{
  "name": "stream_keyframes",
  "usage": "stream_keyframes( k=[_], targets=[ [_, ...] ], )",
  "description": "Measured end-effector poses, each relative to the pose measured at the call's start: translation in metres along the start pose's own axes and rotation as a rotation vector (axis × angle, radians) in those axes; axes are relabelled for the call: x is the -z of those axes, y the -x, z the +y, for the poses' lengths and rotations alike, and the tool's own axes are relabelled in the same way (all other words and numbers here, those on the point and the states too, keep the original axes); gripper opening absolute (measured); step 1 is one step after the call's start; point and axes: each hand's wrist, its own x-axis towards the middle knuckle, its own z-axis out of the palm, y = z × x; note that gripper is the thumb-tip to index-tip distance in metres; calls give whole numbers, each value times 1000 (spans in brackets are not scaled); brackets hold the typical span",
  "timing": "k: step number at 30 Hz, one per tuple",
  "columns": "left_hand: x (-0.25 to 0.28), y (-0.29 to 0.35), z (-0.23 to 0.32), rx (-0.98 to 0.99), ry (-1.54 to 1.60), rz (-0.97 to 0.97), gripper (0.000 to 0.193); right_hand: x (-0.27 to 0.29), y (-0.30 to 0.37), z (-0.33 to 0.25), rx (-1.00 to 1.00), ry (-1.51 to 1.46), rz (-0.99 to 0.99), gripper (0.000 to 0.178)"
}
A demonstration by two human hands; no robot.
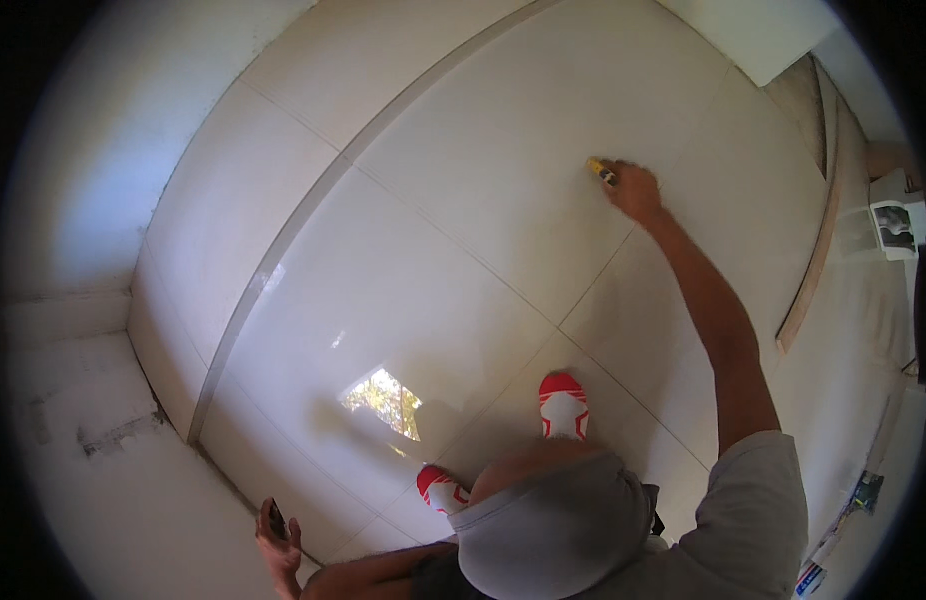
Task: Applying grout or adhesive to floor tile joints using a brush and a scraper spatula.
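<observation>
Out over the glossy pale floor tiles (463,190), my right hand (637,192) is closed around a small yellow-and-black hand tool (602,172). Its yellow end points left, at or just above the tile surface; its exact kind is too small to make out. Down at the lower left, near the wall's foot, my left hand (279,552) grips a dark, rounded object (276,519), most of which the fingers and the angle hide. Thin joint lines run between the tiles, crossing in the middle of the view.
My red-and-white socked feet (564,406) are on the tiles. A raised ledge (323,190) curves along the left. White walls (93,400) stand beyond it. At right lie a wooden strip (815,255), a white plastic item (873,230) and a small dark green packet (867,492).
</observation>
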Motion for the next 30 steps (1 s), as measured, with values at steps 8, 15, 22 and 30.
stream_keyframes(
  k=[8,15,22,30],
  targets=[
    [5,-100,124,-343,-238,-89,54,-100,144,-205,308,-919,144,23],
    [10,-177,274,-746,-325,-119,53,-151,162,-199,321,-672,-387,28],
    [4,-226,319,-734,-347,-138,57,-21,-17,-56,357,-192,222,30],
    [-11,-270,373,-881,-474,-190,52,-45,219,-163,395,-686,-748,45]
  ],
)
